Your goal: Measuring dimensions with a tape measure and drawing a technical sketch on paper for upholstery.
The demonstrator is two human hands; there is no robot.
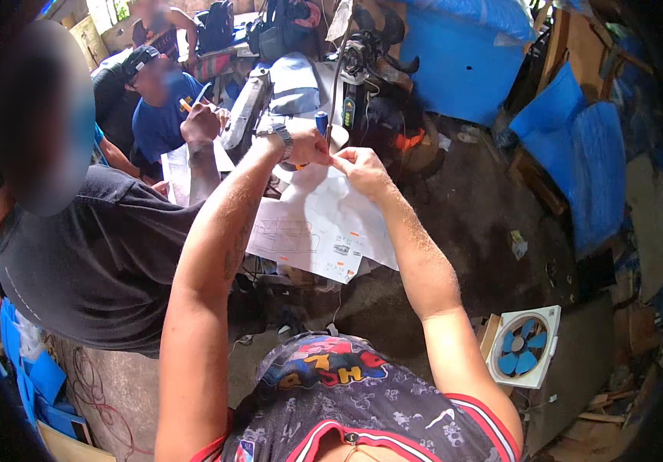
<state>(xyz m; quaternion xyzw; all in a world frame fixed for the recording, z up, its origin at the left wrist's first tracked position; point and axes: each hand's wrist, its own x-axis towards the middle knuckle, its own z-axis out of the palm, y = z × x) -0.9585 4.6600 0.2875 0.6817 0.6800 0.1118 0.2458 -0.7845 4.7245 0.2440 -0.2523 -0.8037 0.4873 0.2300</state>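
Both my arms reach forward over a work surface. My left hand, with a watch on its wrist, is closed in a pinch. My right hand meets it at the fingertips, thumb and fingers pressed together. A thin dark rod or wire runs down to where the fingertips meet; what they pinch is too small to make out. A blue cylinder rises beside my left hand, and I cannot tell whether it is gripped. Under my hands lie white paper sheets with line drawings and small orange marks.
A person in a dark shirt stands close at my left. Beyond, a person in a blue shirt and another person sit or stand. Blue sheets lean at the back right. A fan with blue blades is at lower right.
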